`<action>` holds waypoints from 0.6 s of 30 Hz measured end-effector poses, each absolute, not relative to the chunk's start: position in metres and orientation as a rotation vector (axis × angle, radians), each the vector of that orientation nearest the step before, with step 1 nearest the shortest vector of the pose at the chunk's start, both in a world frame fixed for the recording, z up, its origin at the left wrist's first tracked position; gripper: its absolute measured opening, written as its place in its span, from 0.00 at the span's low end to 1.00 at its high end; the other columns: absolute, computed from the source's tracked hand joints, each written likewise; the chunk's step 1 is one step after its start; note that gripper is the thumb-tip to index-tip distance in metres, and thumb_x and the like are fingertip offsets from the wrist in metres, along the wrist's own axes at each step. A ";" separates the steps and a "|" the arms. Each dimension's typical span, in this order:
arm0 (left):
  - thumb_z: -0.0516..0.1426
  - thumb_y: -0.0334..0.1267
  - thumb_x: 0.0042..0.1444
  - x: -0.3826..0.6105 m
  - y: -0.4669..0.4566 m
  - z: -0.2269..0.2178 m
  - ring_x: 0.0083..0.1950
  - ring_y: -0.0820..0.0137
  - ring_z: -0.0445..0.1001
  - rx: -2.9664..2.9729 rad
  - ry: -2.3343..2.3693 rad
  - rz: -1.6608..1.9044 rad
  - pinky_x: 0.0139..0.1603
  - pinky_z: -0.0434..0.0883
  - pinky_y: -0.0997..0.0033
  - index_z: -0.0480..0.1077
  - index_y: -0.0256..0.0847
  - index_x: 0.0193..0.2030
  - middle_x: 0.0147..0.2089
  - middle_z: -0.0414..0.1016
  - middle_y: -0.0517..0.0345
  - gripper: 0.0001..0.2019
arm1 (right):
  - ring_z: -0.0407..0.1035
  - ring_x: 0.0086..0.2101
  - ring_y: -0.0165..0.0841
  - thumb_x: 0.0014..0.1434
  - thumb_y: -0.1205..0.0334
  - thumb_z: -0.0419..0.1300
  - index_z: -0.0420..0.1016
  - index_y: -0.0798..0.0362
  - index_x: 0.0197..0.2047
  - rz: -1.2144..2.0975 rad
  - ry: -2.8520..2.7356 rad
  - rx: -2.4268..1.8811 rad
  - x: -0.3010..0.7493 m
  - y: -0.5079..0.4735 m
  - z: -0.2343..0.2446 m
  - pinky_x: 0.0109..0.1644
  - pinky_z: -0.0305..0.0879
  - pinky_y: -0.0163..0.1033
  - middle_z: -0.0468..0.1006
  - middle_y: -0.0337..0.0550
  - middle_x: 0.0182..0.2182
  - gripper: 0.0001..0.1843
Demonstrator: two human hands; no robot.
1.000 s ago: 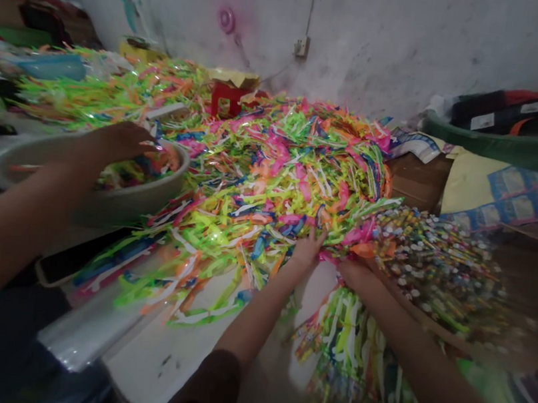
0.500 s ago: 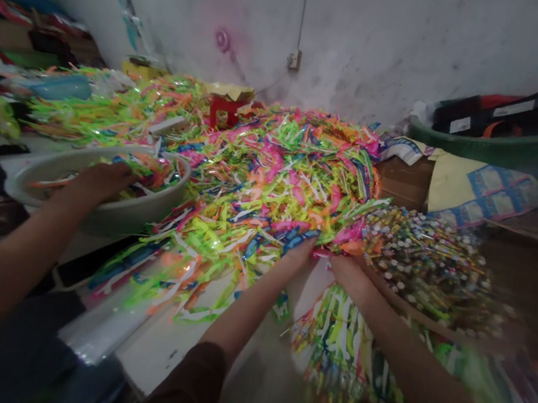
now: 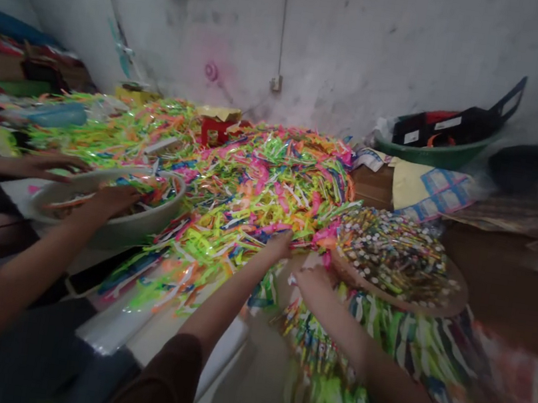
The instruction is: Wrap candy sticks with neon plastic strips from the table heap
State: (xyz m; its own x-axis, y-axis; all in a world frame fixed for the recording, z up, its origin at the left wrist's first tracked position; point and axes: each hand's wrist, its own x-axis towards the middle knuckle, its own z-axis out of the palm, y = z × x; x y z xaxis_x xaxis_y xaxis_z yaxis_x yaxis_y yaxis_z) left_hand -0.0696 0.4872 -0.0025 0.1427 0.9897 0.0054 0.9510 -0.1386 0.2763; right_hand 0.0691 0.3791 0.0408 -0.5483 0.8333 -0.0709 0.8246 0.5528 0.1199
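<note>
My left hand (image 3: 281, 244) is at the near edge of a big pile of bright plastic strips (image 3: 250, 192) in yellow, green, pink, orange and blue. Its fingers look curled in among the strips, and whatever they grip is hidden. My right hand (image 3: 313, 278) is just to the right and nearer me, apart from the left. Its fingers look bunched, with a small pale bit at their tips that is too blurred to name. Below the right hand lie thin patterned sticks with green and white strips (image 3: 336, 393) attached. Beside it stands a round tray (image 3: 460, 291) heaped with sticks (image 3: 393, 250) with white ends.
At left, another person's hands (image 3: 118, 198) reach into a white basin (image 3: 103, 230) of coloured pieces. Clear plastic sheeting (image 3: 106, 329) lies at the near left. A red stand (image 3: 216, 132) is behind the pile. A green tub (image 3: 432, 155) holds dark items at the back right.
My hands have moved apart; the right has drawn back toward me and the left rests by the pile. A second hand of the other person has appeared over the basin. The view has shifted.
</note>
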 end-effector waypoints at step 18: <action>0.56 0.42 0.59 -0.107 0.428 0.034 0.48 0.64 0.71 2.223 1.962 0.117 0.47 0.72 0.58 0.64 0.37 0.53 0.51 0.69 0.51 0.17 | 0.72 0.32 0.33 0.52 0.64 0.62 0.68 0.53 0.38 0.108 3.165 0.904 0.133 0.155 0.062 0.32 0.62 0.35 0.78 0.41 0.32 0.09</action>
